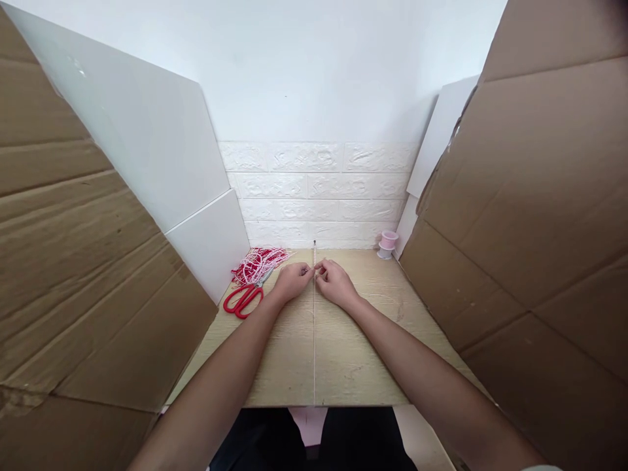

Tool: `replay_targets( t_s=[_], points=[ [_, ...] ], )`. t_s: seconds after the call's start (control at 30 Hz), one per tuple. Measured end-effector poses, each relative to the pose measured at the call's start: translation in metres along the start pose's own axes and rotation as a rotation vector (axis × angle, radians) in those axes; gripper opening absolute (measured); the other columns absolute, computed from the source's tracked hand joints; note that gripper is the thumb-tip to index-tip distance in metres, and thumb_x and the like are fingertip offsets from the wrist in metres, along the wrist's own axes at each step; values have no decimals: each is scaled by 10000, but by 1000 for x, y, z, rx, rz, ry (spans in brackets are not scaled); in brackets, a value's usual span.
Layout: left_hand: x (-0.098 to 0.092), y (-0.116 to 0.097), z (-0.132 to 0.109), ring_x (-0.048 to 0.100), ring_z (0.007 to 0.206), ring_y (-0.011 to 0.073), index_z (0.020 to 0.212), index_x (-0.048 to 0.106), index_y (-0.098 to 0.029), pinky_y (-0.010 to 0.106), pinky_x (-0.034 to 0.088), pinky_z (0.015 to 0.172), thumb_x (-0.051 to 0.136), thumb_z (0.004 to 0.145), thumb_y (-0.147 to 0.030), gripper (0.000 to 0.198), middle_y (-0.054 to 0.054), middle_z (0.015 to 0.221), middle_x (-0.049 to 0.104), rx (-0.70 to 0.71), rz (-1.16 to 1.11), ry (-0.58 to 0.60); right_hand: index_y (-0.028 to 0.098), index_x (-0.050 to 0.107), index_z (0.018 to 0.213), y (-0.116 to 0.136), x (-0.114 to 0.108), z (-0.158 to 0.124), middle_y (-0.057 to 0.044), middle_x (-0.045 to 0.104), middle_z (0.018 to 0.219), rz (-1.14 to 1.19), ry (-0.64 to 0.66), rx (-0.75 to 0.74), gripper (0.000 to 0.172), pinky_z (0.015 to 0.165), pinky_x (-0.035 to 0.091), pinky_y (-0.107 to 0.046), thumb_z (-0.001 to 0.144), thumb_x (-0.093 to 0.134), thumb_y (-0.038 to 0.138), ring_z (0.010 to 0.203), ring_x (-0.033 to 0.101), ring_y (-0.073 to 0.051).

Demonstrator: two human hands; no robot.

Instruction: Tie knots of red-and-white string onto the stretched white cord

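A thin pale cord (314, 340) runs straight down the middle of the table, from a small dark peg (314, 243) near the back wall to the front edge. Its far stretch, close to the peg, looks thicker and braided. My left hand (294, 281) pinches at the cord from the left, thumb and fingertips together. From the right, my right hand (334, 282) closes its curled fingers at the same spot. Both sets of fingertips meet just below the braided part; the strand ends between them are too small to make out.
Red-handled scissors (244, 299) lie left of my left hand, against a heap of red and white cords (260, 263). Two stacked spools, the upper one pink (389, 239), stand at the back right. Cardboard panels (98, 261) flank the wooden table (363, 366).
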State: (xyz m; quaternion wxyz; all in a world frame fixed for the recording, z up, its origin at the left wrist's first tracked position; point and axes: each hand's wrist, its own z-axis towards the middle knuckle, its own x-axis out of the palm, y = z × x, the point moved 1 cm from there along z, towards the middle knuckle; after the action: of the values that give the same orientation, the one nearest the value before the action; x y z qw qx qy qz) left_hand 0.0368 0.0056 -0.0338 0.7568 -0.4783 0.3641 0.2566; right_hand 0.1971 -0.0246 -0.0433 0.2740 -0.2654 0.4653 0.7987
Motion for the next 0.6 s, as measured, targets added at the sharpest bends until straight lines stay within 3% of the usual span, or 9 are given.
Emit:
replay_targets(
  t_s=[0.17,0.6],
  points=[
    [0,0,0,531,667,156,716,658,-178,275,326,633,478,871,-398,324,24,698,655,20,8,-5,194,604,1119,0,-1,0,-43,648,911,-53,22,51,265,823,396,-286,863,542,219,914,556,-184],
    [-1,0,0,514,658,154,714,650,-174,278,320,618,492,872,-434,343,20,686,639,-4,8,-5,226,582,1184,3,-6,-2,-88,622,1192,-237,65,139,337,956,349,-402,852,544,265,1159,498,-259]
  ],
)
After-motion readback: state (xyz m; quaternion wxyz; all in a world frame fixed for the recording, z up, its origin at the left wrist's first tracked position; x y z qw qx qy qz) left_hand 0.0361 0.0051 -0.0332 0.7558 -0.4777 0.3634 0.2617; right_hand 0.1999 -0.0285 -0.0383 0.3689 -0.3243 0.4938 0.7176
